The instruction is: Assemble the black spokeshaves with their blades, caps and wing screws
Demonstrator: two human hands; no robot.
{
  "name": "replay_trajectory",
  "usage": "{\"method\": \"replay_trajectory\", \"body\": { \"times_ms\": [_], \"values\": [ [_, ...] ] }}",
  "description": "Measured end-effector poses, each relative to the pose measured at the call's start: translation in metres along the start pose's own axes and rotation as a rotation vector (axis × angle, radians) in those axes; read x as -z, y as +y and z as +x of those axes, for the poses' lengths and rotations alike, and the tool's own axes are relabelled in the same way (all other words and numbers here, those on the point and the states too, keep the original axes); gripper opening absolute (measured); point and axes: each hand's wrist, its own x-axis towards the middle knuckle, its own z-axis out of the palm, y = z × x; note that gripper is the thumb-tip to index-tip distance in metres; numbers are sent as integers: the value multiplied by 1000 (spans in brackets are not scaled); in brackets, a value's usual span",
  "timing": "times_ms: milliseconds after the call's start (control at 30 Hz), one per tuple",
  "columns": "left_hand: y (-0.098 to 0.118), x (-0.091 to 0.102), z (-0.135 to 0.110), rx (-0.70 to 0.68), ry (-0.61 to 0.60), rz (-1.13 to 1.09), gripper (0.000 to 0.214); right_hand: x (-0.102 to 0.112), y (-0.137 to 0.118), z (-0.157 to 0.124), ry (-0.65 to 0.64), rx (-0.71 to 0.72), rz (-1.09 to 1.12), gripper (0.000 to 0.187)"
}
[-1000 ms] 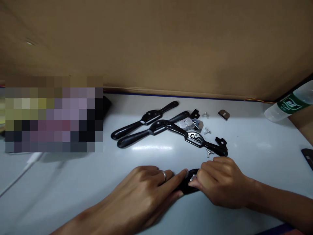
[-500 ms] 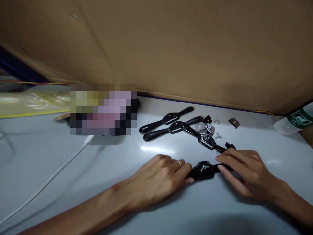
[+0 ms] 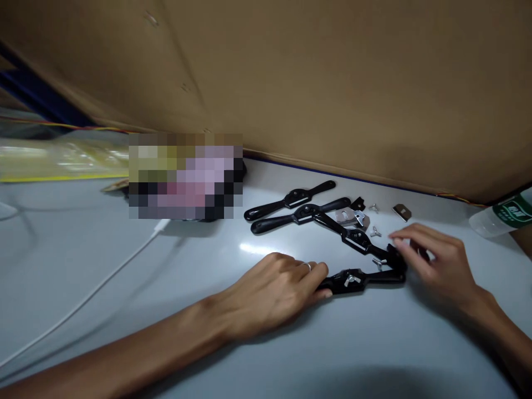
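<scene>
Dim, cool indoor light, seemingly from overhead, leaves a white streak of glare mid-table (image 3: 199, 338). The brown cardboard wall (image 3: 311, 83) behind looks duller. Soft shadows fall beneath the left hand (image 3: 270, 296) and right hand (image 3: 440, 260); another darkens the near edge. Coarse pixelation hides an object at far left. The yellow bundle (image 3: 89, 158) beside it looks blurred. Wide-angle distortion stretches the edges.

"What sort of place is this looking like?"
"A workshop, apparently: black handled tools (image 3: 268, 210) are lying near loose blades (image 3: 407, 213) and wing screws (image 3: 376, 232) on a pale tabletop (image 3: 183, 266), and brown cardboard (image 3: 316, 83) is walling off the back."
</scene>
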Motion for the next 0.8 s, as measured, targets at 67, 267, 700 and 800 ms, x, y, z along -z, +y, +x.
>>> {"method": "replay_trajectory", "body": {
  "times_ms": [67,267,700,800],
  "values": [
    [0,0,0,-8,-17,-8,41,-3,26,4,51,-143,-209,23],
    [-1,1,0,5,-59,-41,34,-11,56,2,-97,-247,-404,36],
    [-3,0,-1,11,-93,-46,34,-25,16,-4,-17,-13,-35,29],
    [-3,0,-1,8,-85,-36,39,-24,4,-4,-33,-7,21,30]
  ]
}}
